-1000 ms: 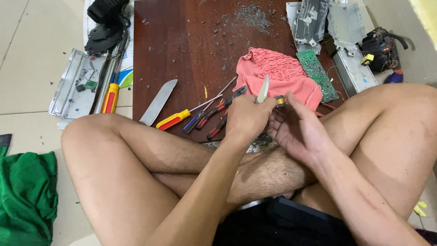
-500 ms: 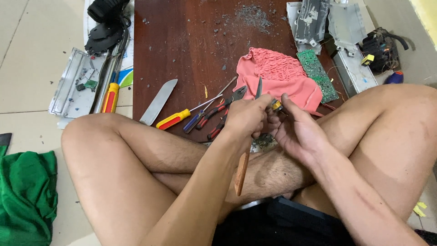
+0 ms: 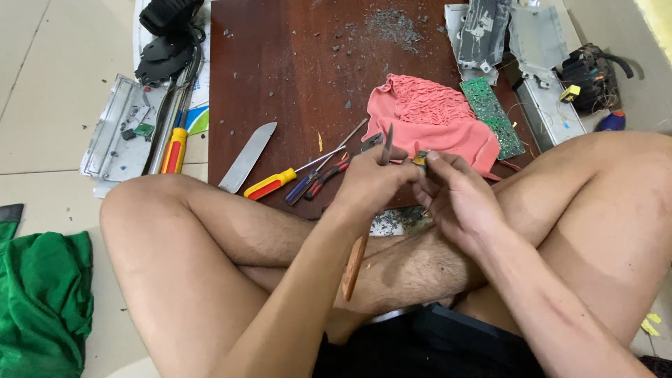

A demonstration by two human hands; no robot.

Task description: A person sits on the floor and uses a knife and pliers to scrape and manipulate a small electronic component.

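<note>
I sit cross-legged on the floor at the near edge of a dark red wooden board (image 3: 294,77). My left hand (image 3: 371,182) grips a knife (image 3: 386,143) with a wooden handle (image 3: 353,269); its thin blade points up and the handle hangs down past my wrist. My right hand (image 3: 455,196) pinches a small yellow and grey part (image 3: 420,158) at its fingertips, right beside the blade. Both hands meet just above my crossed shins.
On the board lie a pink cloth (image 3: 434,119), a green circuit board (image 3: 493,115), a bare knife blade (image 3: 246,157), a yellow-red screwdriver (image 3: 273,183), a blue screwdriver (image 3: 308,183) and red pliers (image 3: 332,171). Metal casing parts (image 3: 539,42) sit at back right, a green cloth (image 3: 42,294) at left.
The knife turned in my left hand from blade tilted right to nearly upright, with the handle now hanging down. My hands drew closer together around the small part.
</note>
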